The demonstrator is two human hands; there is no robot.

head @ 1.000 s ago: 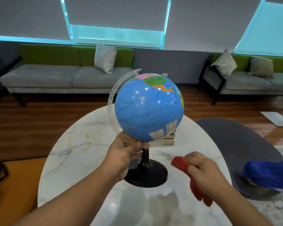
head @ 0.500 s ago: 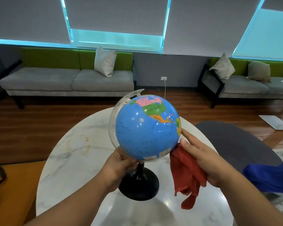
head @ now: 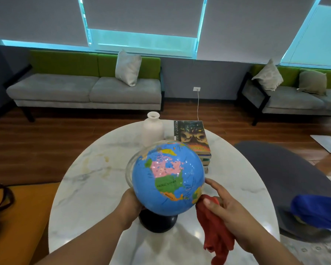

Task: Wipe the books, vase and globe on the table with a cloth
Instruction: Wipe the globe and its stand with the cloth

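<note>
At four o'clock on the globe (head: 168, 178), the right grip (head: 229, 211) pinches a red cloth (head: 214, 230); the left grip (head: 131, 205) clasps seven o'clock.

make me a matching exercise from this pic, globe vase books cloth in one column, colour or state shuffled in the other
1 globe
2 vase
3 books
4 cloth

A red, hanging from the right hand
B white, upright
C stacked
D blue, held by the left hand

Pairs: 1-D, 2-B, 3-C, 4-A
</note>
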